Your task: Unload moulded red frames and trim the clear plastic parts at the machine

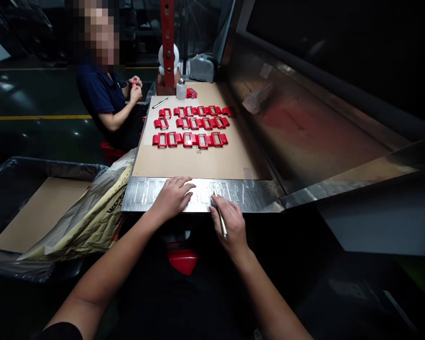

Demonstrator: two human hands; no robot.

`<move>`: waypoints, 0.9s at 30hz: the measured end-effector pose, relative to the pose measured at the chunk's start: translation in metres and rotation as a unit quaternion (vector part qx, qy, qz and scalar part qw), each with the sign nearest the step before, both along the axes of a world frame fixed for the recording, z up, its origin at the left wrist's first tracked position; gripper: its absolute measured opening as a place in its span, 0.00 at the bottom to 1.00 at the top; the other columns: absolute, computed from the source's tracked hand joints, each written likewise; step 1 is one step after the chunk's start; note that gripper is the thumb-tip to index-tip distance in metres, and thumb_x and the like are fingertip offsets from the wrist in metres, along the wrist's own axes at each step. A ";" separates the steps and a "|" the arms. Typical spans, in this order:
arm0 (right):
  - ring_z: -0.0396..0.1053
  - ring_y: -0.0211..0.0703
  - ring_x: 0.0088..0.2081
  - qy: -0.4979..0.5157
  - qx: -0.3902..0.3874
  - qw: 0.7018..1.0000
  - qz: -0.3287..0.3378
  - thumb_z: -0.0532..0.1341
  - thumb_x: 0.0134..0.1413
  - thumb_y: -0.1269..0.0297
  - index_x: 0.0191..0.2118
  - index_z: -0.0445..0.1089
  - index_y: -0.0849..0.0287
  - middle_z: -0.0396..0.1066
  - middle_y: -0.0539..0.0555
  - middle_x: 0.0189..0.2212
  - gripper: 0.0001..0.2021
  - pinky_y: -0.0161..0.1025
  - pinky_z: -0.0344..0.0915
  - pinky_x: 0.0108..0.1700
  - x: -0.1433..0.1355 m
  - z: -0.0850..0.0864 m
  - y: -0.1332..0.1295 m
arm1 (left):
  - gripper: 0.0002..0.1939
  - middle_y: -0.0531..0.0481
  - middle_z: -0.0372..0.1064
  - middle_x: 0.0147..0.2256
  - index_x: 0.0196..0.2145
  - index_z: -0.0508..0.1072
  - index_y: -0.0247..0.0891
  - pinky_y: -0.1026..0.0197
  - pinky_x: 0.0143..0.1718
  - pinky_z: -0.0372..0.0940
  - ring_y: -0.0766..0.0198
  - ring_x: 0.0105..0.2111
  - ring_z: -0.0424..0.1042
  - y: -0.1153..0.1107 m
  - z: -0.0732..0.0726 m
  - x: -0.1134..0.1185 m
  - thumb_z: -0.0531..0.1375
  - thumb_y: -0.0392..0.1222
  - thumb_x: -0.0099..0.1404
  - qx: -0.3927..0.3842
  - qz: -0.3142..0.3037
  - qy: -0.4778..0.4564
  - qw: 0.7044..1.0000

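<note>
My right hand (231, 219) is closed around a slim, pale pen-like tool (223, 225). The tool's upper end points at the metal front strip (262, 196) of the bench; its exact kind is too small to tell. On the same strip rests my left hand (173, 194), fingers apart, with nothing visible in it. Between and beside both hands, thin clear rectangular pieces (224, 191) lie on the metal. Beyond them, several red plastic frames with rectangular windows (187, 140) are laid in three rows on a cardboard sheet (170, 165).
A small bottle (181, 89), more red pieces (191, 93) and another slim tool (160, 103) sit at the far end. A metal side wall (304, 118) borders the right. Left are a plastic-lined bin (38, 212) and a seated person (102, 99) holding something red.
</note>
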State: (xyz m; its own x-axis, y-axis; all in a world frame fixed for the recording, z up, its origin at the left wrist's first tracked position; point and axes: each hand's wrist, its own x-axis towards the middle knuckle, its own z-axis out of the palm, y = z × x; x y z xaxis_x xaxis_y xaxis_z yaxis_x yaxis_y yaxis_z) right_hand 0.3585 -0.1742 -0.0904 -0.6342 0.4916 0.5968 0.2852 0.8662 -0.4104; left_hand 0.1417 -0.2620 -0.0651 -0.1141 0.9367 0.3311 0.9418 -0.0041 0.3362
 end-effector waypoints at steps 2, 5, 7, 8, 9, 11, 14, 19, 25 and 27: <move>0.75 0.52 0.56 -0.025 0.007 1.000 0.009 0.58 0.70 0.68 0.60 0.68 0.58 0.76 0.62 0.55 0.16 0.53 0.62 0.61 -0.006 -0.006 0.011 | 0.14 0.45 0.63 0.63 0.57 0.71 0.42 0.44 0.61 0.60 0.50 0.63 0.62 -0.014 -0.002 -0.007 0.55 0.43 0.76 -0.039 -0.002 0.029 0.999; 0.75 0.54 0.57 -0.036 0.011 0.999 -0.024 0.58 0.70 0.66 0.59 0.68 0.59 0.76 0.61 0.55 0.15 0.55 0.60 0.62 -0.003 -0.010 0.022 | 0.16 0.46 0.60 0.66 0.59 0.69 0.45 0.43 0.62 0.59 0.49 0.65 0.59 -0.029 -0.007 -0.014 0.54 0.45 0.77 -0.070 0.006 0.042 0.997; 0.76 0.54 0.55 -0.022 0.008 0.998 -0.051 0.58 0.70 0.65 0.59 0.69 0.59 0.77 0.61 0.54 0.15 0.55 0.60 0.62 0.002 -0.010 0.026 | 0.17 0.46 0.60 0.66 0.60 0.69 0.45 0.42 0.62 0.59 0.49 0.65 0.58 -0.032 -0.010 -0.014 0.54 0.45 0.77 -0.073 0.015 0.040 0.996; 0.76 0.54 0.54 -0.013 0.010 0.998 -0.056 0.58 0.70 0.65 0.59 0.69 0.59 0.78 0.61 0.53 0.15 0.56 0.60 0.62 0.003 -0.010 0.027 | 0.17 0.46 0.60 0.66 0.60 0.69 0.45 0.42 0.62 0.59 0.49 0.65 0.58 -0.032 -0.010 -0.013 0.54 0.45 0.77 -0.073 0.018 0.040 0.996; 0.77 0.54 0.53 -0.001 0.012 0.999 -0.053 0.58 0.70 0.65 0.58 0.70 0.59 0.78 0.61 0.52 0.15 0.56 0.60 0.63 0.002 -0.009 0.026 | 0.17 0.46 0.60 0.66 0.60 0.69 0.44 0.42 0.63 0.59 0.49 0.65 0.58 -0.031 -0.011 -0.011 0.54 0.45 0.77 -0.073 0.021 0.041 0.996; 0.77 0.54 0.51 0.032 0.015 0.999 -0.038 0.59 0.68 0.66 0.59 0.70 0.60 0.78 0.62 0.51 0.16 0.55 0.63 0.61 -0.003 -0.007 0.022 | 0.17 0.45 0.60 0.66 0.60 0.69 0.44 0.42 0.63 0.59 0.48 0.65 0.58 -0.028 -0.010 -0.008 0.53 0.45 0.77 -0.071 0.029 0.043 0.996; 0.78 0.52 0.47 0.083 -0.016 0.996 -0.012 0.61 0.66 0.66 0.59 0.70 0.62 0.79 0.64 0.49 0.18 0.49 0.71 0.53 -0.021 -0.004 0.011 | 0.17 0.44 0.60 0.66 0.60 0.69 0.42 0.43 0.64 0.59 0.48 0.65 0.58 -0.021 -0.007 -0.001 0.54 0.44 0.76 -0.068 0.025 0.042 0.996; 0.77 0.52 0.45 0.091 -0.069 0.993 0.015 0.60 0.66 0.66 0.53 0.74 0.62 0.79 0.62 0.44 0.13 0.49 0.73 0.50 -0.048 -0.002 0.009 | 0.18 0.44 0.61 0.66 0.61 0.68 0.40 0.46 0.66 0.58 0.53 0.66 0.58 -0.003 -0.002 0.004 0.53 0.41 0.76 -0.066 0.001 0.035 0.997; 0.74 0.50 0.47 0.067 -0.082 0.994 0.034 0.58 0.67 0.67 0.54 0.73 0.61 0.78 0.61 0.45 0.13 0.49 0.71 0.52 -0.049 -0.004 0.014 | 0.15 0.44 0.62 0.65 0.56 0.71 0.40 0.45 0.65 0.59 0.52 0.64 0.60 0.005 -0.003 0.006 0.55 0.42 0.74 -0.071 0.004 0.019 0.997; 0.73 0.50 0.46 0.051 -0.076 0.995 0.032 0.58 0.67 0.68 0.55 0.73 0.61 0.78 0.61 0.45 0.14 0.50 0.70 0.52 -0.050 -0.005 0.014 | 0.15 0.46 0.61 0.65 0.56 0.71 0.40 0.45 0.65 0.58 0.51 0.65 0.59 0.004 -0.003 0.006 0.54 0.42 0.75 -0.074 0.002 0.022 0.997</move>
State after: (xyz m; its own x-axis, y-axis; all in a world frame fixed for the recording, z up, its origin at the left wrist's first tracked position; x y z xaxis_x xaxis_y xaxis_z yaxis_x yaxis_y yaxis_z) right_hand 0.3083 -0.1602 -0.0957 -0.6066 0.5427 0.5809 0.1824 0.8063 -0.5627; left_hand 0.1479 -0.2576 -0.0686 -0.1073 0.9750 0.1945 0.9553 0.0469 0.2920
